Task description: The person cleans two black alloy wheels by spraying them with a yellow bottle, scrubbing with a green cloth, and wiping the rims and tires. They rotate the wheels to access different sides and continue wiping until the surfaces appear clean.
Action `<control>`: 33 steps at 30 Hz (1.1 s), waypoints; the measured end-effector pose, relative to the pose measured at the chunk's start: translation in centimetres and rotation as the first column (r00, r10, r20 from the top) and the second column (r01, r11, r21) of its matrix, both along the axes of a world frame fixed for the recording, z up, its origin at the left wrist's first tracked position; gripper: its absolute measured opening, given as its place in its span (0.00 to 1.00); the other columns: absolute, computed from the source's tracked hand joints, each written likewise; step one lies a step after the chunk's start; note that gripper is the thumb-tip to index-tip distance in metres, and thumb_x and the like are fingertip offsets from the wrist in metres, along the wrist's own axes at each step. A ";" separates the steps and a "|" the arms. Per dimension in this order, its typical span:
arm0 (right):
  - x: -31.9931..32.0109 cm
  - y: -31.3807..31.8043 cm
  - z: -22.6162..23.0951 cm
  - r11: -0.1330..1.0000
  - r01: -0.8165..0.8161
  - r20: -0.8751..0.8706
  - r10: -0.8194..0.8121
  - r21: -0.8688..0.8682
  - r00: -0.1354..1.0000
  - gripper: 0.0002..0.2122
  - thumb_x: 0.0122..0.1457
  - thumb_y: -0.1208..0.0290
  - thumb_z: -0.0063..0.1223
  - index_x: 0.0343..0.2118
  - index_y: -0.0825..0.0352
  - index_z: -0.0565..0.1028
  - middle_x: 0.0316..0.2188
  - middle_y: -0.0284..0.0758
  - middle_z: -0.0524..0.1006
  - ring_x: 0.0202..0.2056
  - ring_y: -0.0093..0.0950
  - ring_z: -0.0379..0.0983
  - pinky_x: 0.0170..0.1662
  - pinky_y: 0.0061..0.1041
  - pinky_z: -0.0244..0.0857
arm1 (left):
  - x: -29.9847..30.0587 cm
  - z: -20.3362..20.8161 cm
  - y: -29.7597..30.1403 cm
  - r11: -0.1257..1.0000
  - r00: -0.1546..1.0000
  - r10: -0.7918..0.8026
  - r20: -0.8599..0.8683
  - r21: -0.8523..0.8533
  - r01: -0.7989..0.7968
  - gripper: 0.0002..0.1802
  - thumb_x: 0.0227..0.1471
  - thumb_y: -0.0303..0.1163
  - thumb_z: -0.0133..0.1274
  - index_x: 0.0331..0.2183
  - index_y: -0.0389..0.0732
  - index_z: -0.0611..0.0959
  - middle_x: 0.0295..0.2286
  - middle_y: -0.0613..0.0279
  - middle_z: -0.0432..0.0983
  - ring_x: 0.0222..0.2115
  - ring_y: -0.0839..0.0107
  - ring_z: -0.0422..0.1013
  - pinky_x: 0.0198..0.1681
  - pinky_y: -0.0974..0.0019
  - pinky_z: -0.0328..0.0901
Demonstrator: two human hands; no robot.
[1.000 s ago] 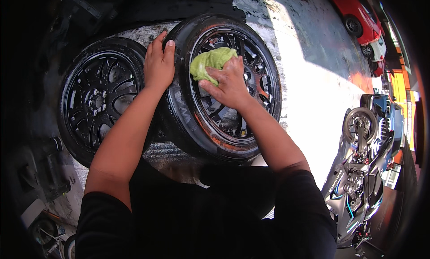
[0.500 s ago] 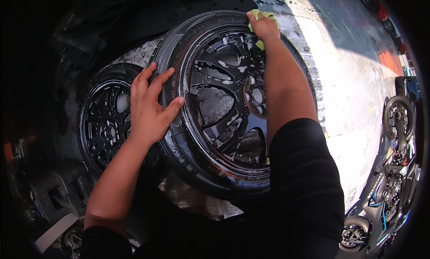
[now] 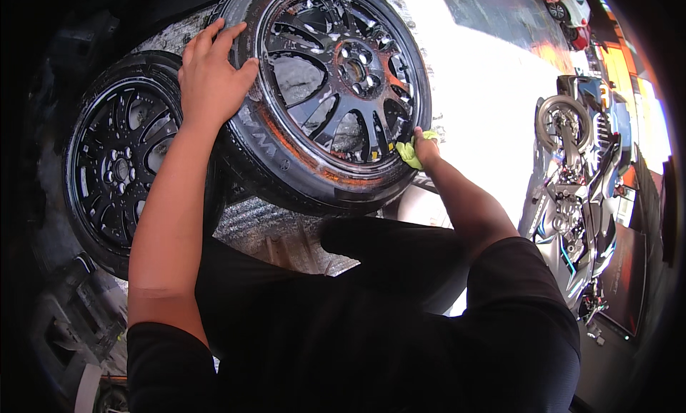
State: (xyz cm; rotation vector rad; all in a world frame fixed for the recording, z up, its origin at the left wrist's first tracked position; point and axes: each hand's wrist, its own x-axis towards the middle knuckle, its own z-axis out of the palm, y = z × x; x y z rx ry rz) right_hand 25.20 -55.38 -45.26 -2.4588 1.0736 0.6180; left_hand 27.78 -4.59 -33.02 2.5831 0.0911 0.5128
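A large black spoked car wheel with its tyre [image 3: 336,116] fills the upper middle, tilted, with wet suds on its rim and spokes. My left hand [image 3: 214,77] rests on the tyre's left sidewall, fingers spread, holding nothing. At the lower right edge of the same tyre, my right hand [image 3: 426,150] is closed on a yellow-green cloth [image 3: 409,154] and presses it against the sidewall beside the rim. Part of the cloth is hidden under the fingers. Close by on the left stands a second black wheel [image 3: 120,171], also speckled with suds, partly behind my left forearm.
A parked motorcycle [image 3: 568,198] stands at the right on bright, sunlit ground [image 3: 486,91]. Dark equipment [image 3: 75,313] lies in shadow at the lower left. My black-clad leg [image 3: 400,252] is just below the large wheel. Red and white vehicles [image 3: 568,13] show at the upper right.
My right hand has carried the cloth from the tyre's top edge to its lower right side. My left hand stays on the left sidewall. The view has shifted, placing the wheels higher and further left.
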 end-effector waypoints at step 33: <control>42.7 20.8 0.2 0.787 -0.593 0.446 0.598 -0.170 0.666 0.35 0.68 0.32 0.25 0.65 0.48 0.73 0.64 0.41 0.73 0.68 0.44 0.62 0.69 0.41 0.55 | -0.6 1.6 0.6 0.954 0.986 -0.139 -0.092 -0.281 0.108 0.42 0.41 0.31 0.70 0.61 0.49 0.79 0.68 0.47 0.58 0.67 0.49 0.58 0.68 0.49 0.56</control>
